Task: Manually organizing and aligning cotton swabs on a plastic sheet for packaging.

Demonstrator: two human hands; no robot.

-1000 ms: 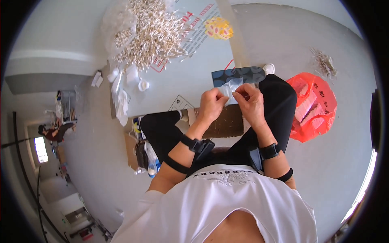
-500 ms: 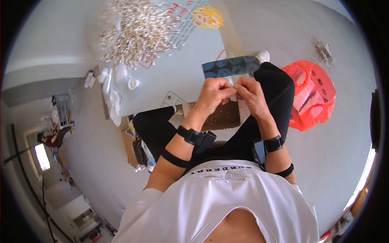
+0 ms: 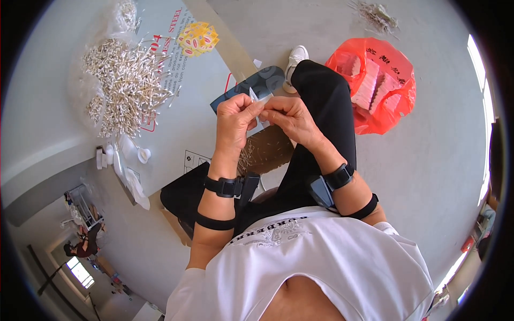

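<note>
Bright, soft indoor light, blown-out window (image 3: 80, 272) at lower left, fisheye bending toward the rim; black corners

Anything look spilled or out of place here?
Yes: a loose clump of thin sticks lies on the floor beyond the red bag, apart from the swab heap on the work surface, so perhaps spilled.

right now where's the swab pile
In the head view's upper left, the swab pile lies on the table, left of the yellow cards and beyond the left hand.
</note>
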